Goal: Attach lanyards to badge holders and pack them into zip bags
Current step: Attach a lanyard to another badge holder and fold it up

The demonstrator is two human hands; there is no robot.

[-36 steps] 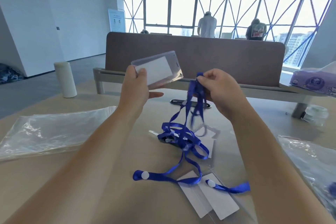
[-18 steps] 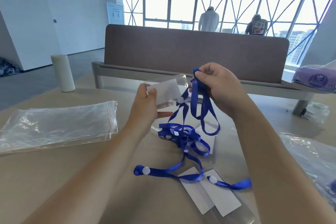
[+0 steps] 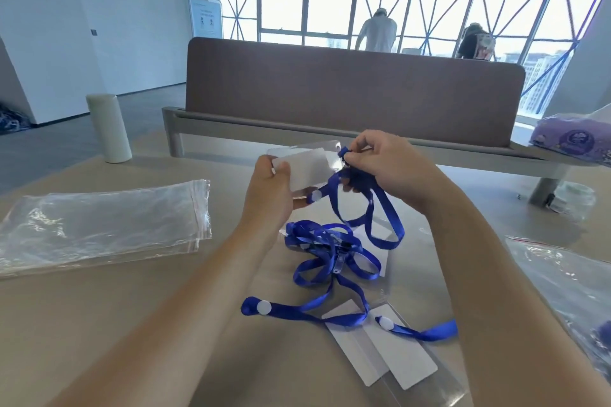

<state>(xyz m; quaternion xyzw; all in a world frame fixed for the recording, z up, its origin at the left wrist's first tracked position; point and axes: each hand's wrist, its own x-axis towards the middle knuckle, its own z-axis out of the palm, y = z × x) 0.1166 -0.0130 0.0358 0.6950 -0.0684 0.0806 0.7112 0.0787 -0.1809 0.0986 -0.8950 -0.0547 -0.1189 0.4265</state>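
Left hand (image 3: 269,195): closed round the left end of a clear badge holder (image 3: 307,168), thumb across its front, holding it raised above the table (image 3: 132,324). A white card sits inside the holder.

Right hand (image 3: 390,168): thumb and forefinger pinch the end of a blue lanyard (image 3: 384,208) just at the holder's upper right corner. Whether the end has passed through the holder's slot cannot be told. From this pinch the strap hangs down in a loop; a white snap button (image 3: 316,196) on it lies just below the left hand's fingers.

Below both grips, on the table: a tangled pile of lanyards (image 3: 330,251), and nearer the person, spare badge holders (image 3: 396,353) with straps lying across them.

Well to the left of the left hand: a flat stack of zip bags (image 3: 99,225). To the right of the right forearm: another plastic bag (image 3: 562,274), contents unclear.

Beyond the grips: a white cylinder (image 3: 109,129), a brown divider panel (image 3: 330,89) and a purple tissue pack (image 3: 575,139).
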